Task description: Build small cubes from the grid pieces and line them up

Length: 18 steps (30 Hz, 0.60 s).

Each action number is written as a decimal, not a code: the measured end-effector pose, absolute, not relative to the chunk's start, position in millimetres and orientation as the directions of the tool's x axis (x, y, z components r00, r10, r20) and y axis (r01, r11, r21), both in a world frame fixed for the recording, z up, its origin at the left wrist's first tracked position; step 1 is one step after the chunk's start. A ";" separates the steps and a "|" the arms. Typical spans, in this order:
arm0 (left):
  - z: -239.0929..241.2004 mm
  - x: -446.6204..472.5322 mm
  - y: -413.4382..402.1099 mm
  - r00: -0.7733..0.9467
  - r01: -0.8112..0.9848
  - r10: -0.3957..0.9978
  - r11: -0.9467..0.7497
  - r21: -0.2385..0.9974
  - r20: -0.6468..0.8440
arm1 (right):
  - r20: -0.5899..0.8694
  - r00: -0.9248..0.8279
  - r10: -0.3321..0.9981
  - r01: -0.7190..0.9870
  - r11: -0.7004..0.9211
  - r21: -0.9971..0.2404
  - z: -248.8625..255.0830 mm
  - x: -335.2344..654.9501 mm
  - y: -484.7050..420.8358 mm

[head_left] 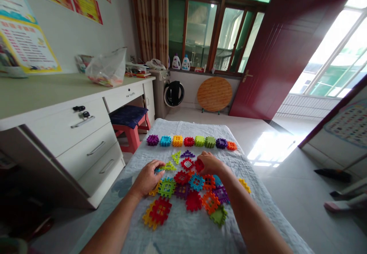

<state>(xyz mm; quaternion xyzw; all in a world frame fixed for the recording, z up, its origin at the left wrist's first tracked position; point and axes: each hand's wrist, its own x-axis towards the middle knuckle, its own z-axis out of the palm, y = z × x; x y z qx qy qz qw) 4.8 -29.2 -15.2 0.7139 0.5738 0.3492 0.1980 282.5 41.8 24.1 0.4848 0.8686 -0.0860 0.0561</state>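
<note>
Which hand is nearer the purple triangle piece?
Right. The right hand is close by the purple triangle piece, on its right; the left hand is farther off, to its left.

Colourful notched pieces [194, 201] spread over a pale cloth [183, 238].
The right hand [210, 163] grips a red piece [198, 165]; the left hand [148, 177] curves beside a lime triangle [169, 166]. Beyond them, eight small stacks [199, 141] form a row, and a white desk [51, 89] stands at left.

2 bare forearms [116, 217] extend forward, well apart. The bare left hand [147, 178] has its fingers [155, 164] curled inward; the bare right hand [211, 163] bends downward, gripping.
</note>
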 end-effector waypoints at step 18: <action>-11.3 4.5 -30.1 0.054 0.624 0.979 -0.186 0.759 0.196 | 0.081 -0.463 0.883 0.886 0.464 0.004 61.8 242.7 128.7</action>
